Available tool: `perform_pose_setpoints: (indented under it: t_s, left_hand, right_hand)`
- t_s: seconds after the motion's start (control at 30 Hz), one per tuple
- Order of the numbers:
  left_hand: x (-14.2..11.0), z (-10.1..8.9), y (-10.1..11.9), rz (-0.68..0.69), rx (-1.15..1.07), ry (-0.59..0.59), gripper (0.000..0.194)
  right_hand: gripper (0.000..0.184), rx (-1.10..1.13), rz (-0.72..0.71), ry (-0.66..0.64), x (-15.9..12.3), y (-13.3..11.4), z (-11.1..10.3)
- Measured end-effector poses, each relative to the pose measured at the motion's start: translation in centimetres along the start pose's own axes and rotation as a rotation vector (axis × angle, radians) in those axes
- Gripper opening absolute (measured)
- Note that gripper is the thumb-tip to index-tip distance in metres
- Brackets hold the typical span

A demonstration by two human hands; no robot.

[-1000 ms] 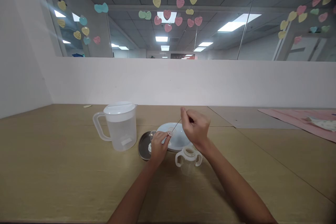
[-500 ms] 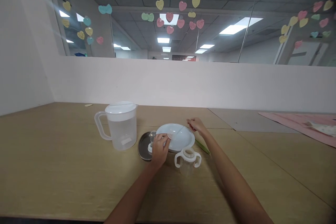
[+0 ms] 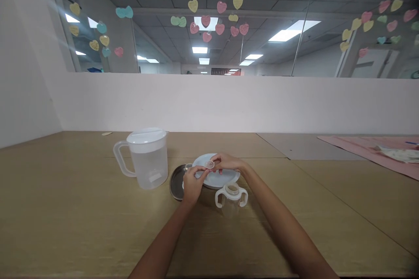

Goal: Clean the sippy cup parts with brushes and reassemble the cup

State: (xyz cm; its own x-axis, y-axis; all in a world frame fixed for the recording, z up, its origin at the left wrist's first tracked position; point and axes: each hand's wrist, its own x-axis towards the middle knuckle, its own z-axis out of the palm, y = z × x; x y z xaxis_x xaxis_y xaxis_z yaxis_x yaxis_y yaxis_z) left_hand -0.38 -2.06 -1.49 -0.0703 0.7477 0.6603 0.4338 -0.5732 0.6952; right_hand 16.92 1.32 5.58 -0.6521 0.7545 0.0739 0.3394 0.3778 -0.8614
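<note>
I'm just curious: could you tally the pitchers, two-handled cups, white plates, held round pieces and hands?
Pitcher: 1
Two-handled cup: 1
White plate: 1
Held round piece: 1
Left hand and right hand: 2
Total: 6

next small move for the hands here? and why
I'd probably brace the small round piece with the left hand before the right hand works at it. The left hand pinches its near edge, the right is close against its other side, and anything that small could slip, likely toward the white plate seen behind it.
</note>
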Motion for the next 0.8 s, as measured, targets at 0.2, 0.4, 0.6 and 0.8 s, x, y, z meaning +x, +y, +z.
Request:
perform_pose_setpoints:
  t_s: [0.2, 0.4, 0.6, 0.8]
  left_hand:
    - [-0.1, -0.4, 0.5, 0.032, 0.016, 0.032, 0.020]
    - [0.3, -0.8, -0.4, -0.132, 0.085, 0.170, 0.022]
    - [0.6, -0.5, -2.0, -0.300, -0.007, 0.216, 0.024]
    - [0.6, -0.1, -2.9, -0.336, -0.009, 0.223, 0.025]
  right_hand:
    - [0.028, 0.003, 0.113, -0.119, -0.5, 1.4, -1.1]
    - [0.028, -0.520, 0.367, -0.129, -0.4, 2.6, -1.7]
    - [0.024, -0.823, 0.502, 0.035, -0.2, 3.2, -1.7]
    - [0.027, -0.953, 0.521, 0.120, 0.7, 3.8, 0.0]
